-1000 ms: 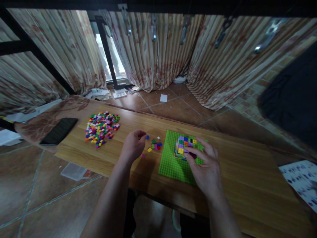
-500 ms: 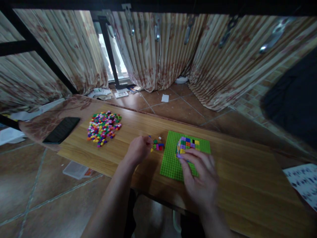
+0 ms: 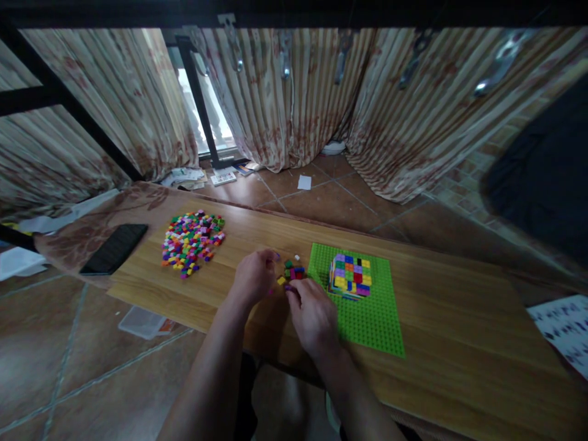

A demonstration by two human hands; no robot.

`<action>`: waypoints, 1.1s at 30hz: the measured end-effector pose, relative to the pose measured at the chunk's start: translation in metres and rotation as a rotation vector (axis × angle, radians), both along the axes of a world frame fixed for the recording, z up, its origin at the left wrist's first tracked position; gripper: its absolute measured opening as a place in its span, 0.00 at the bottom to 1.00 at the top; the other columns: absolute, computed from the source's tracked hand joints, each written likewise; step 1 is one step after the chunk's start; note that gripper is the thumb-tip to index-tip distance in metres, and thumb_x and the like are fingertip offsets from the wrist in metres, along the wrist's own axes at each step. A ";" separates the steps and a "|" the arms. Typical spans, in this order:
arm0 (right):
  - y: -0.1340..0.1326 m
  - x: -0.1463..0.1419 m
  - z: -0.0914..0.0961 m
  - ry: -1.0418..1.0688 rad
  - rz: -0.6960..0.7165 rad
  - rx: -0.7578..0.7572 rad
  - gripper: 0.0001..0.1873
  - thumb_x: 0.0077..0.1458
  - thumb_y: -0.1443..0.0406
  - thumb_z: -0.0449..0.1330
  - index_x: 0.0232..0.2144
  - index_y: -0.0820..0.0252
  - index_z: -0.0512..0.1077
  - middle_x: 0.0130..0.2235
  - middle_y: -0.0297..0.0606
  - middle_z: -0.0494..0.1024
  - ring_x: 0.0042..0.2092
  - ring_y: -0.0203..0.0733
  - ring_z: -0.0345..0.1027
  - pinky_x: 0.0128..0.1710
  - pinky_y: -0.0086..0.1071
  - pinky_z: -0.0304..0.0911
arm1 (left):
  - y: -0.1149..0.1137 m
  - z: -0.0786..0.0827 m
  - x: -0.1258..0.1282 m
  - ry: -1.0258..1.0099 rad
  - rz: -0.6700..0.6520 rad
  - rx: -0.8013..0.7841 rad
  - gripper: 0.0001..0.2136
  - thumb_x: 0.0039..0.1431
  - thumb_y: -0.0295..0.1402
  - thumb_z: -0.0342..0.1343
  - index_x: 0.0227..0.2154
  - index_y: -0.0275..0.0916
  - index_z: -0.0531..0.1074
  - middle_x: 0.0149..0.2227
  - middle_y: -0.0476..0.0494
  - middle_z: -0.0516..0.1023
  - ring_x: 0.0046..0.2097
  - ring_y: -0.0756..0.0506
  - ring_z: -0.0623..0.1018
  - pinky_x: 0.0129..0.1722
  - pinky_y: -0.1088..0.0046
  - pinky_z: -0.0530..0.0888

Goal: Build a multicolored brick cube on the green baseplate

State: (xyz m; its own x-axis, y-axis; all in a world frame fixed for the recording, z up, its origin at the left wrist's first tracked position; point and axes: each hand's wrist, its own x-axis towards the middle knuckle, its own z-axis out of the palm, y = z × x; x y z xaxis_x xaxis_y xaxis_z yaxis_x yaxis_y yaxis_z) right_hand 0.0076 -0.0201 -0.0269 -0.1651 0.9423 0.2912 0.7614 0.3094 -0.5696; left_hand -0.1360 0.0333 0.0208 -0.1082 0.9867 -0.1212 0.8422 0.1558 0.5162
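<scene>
My right hand [image 3: 315, 315] is beside a small group of loose toy bricks [image 3: 296, 274], its fingertips closed on a small purple brick [image 3: 288, 288]. On the other side of that group is my left hand [image 3: 254, 278], with fingers curled together; what they hold, if anything, is hidden. A bluish brick shows by its fingertips. Right of both hands lies a green studded baseplate [image 3: 379, 334]. On it stands a blocky stack of multicoloured bricks [image 3: 351, 275], its uneven top showing purple, yellow, blue, orange and red pieces.
A large heap of mixed bricks [image 3: 193, 239] lies on the left of the wooden table [image 3: 459, 331]. Beyond it is a black phone or tablet [image 3: 114, 248]. A printed sheet [image 3: 563, 334] is at the far right. A clear plastic box [image 3: 141, 321] sits on the floor.
My right hand has left the brick stack and moved left to the loose bricks, uncovering the stack and the baseplate's front. My left hand stays about where it was.
</scene>
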 end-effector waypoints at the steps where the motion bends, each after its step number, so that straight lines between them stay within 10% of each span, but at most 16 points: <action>1: 0.001 0.000 0.001 0.006 -0.015 -0.006 0.09 0.63 0.68 0.53 0.37 0.57 0.74 0.37 0.39 0.77 0.41 0.43 0.71 0.42 0.34 0.63 | 0.000 0.000 -0.001 0.000 0.000 -0.007 0.15 0.60 0.26 0.48 0.42 0.38 0.79 0.43 0.40 0.82 0.45 0.43 0.79 0.45 0.72 0.71; 12: 0.015 -0.006 0.011 -0.230 -0.176 -0.138 0.13 0.63 0.71 0.50 0.43 0.58 0.73 0.38 0.42 0.74 0.40 0.44 0.71 0.37 0.33 0.63 | 0.000 -0.009 0.015 0.078 -0.231 0.073 0.15 0.56 0.23 0.48 0.38 0.43 0.79 0.39 0.43 0.80 0.42 0.44 0.78 0.42 0.72 0.71; 33: 0.008 -0.010 0.019 -0.252 -0.125 -0.120 0.13 0.61 0.74 0.50 0.41 0.58 0.72 0.42 0.44 0.75 0.45 0.47 0.67 0.45 0.38 0.64 | -0.004 -0.009 0.025 0.238 -0.182 0.079 0.11 0.60 0.26 0.45 0.35 0.38 0.73 0.37 0.39 0.80 0.42 0.42 0.79 0.41 0.69 0.71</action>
State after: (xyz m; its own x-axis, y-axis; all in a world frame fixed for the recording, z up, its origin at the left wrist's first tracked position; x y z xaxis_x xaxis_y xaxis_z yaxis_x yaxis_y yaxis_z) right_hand -0.0023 -0.0118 -0.0075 -0.0989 0.9851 0.1409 0.9112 0.1466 -0.3851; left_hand -0.1113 0.0294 0.0114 0.0550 0.9979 -0.0356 0.9513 -0.0415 0.3056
